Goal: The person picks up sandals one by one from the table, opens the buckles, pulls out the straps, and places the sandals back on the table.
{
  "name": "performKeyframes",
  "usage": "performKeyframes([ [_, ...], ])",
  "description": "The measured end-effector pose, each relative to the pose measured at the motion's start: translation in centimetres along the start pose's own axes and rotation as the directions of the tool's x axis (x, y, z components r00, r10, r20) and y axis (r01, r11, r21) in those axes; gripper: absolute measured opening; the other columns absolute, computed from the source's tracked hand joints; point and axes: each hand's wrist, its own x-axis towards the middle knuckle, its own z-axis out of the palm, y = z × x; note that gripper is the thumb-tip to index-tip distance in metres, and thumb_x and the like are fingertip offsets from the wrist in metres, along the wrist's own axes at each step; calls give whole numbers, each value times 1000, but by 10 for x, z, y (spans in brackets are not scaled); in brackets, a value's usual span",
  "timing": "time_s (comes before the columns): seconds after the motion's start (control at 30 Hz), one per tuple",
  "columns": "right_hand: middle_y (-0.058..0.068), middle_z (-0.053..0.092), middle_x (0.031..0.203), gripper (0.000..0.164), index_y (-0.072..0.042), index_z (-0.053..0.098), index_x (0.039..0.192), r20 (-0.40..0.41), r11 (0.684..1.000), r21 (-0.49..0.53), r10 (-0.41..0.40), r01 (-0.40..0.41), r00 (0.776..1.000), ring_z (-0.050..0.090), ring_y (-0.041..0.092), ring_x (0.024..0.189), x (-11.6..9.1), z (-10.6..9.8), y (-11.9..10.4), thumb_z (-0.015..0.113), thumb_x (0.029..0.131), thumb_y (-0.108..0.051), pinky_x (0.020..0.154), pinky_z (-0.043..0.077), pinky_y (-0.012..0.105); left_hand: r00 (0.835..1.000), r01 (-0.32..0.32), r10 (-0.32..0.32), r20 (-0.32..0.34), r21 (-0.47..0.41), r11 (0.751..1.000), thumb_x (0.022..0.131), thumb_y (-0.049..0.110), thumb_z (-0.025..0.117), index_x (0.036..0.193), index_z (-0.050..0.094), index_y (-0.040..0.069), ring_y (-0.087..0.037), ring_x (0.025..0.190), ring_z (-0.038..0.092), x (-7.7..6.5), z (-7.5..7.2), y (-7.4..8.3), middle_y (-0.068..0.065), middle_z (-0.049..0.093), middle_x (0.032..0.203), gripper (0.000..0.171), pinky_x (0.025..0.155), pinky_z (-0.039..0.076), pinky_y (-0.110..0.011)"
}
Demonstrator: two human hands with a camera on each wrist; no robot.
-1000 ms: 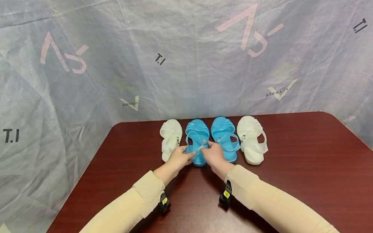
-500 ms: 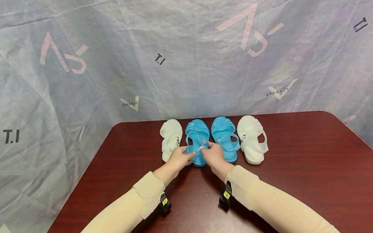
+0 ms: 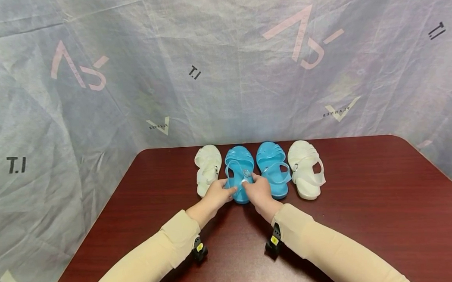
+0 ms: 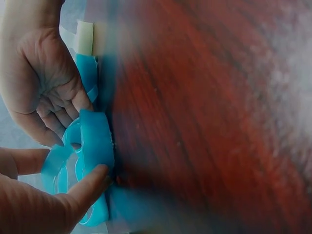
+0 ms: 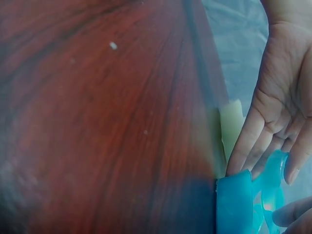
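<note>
A blue jelly sandal [image 3: 239, 154] with a clear ankle strap stands toe-away on the table, second from the left in a row. My left hand [image 3: 216, 192] holds its left side and strap. At the right side, my right hand [image 3: 259, 190] pinches the strap by its silver buckle [image 3: 246, 173]. The left wrist view shows the heel [image 4: 96, 139] between both hands, with the left thumb [image 4: 90, 183] against it. In the right wrist view the tips of the right fingers [image 5: 292, 212] are beside the strap [image 5: 273, 190]. Part of the strap is hidden behind the fingers.
A cream sandal [image 3: 211, 152] stands just left of the held one. To the right are a second blue sandal [image 3: 270, 151] and another cream sandal [image 3: 301, 149]. All stand near the far edge of the dark red table [image 3: 369, 192], before a grey cloth backdrop [image 3: 223, 93].
</note>
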Motion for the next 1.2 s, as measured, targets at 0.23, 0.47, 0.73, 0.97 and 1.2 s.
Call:
performKeyframes([
  [0.23, 25, 34, 152, 57, 4, 31, 148, -5, 1000, 14, -2, 2, 1000, 33, 39, 140, -2, 1, 1, 54, 98, -10, 109, 38, 50, 1000, 6, -7, -5, -13, 1000, 97, 8, 56, 138, 45, -10, -29, 119, 58, -3, 0, -1, -22, 58, 131, 46, 97, 51, -38],
  [0.47, 24, 31, 153, 58, 3, 29, 149, -3, 1000, 28, 12, -12, 1000, 31, 39, 141, -4, 1, 2, 53, 98, -11, 110, 36, 50, 1000, 14, -14, -6, -21, 1000, 98, 8, 55, 139, 43, -10, -30, 120, 58, -4, 1, -2, -23, 56, 132, 47, 98, 50, -40],
  [0.73, 24, 32, 153, 58, 5, 30, 148, -16, 1000, -4, -13, 13, 1000, 32, 39, 140, -7, 1, 1, 53, 98, -11, 109, 37, 50, 1000, 19, -19, -8, -24, 1000, 98, 7, 55, 139, 43, -10, -29, 120, 58, -5, 1, 1, -23, 56, 132, 46, 98, 50, -39],
  [0.97, 25, 33, 152, 58, 5, 31, 148, -17, 1000, -18, -22, 22, 1000, 31, 39, 141, -9, 1, 2, 54, 98, -11, 110, 37, 49, 999, 31, -31, -6, -43, 999, 98, 7, 54, 141, 41, -10, -30, 122, 56, -6, 3, -1, -24, 53, 135, 48, 100, 49, -40],
  [1.2, 24, 35, 151, 58, 6, 32, 147, -9, 999, -10, -32, 32, 999, 34, 38, 140, -13, 0, 1, 55, 97, -12, 109, 38, 49, 999, 42, -43, -14, -71, 997, 98, 7, 54, 140, 41, -10, -31, 123, 55, -9, 4, -1, -24, 52, 137, 48, 100, 48, -41],
])
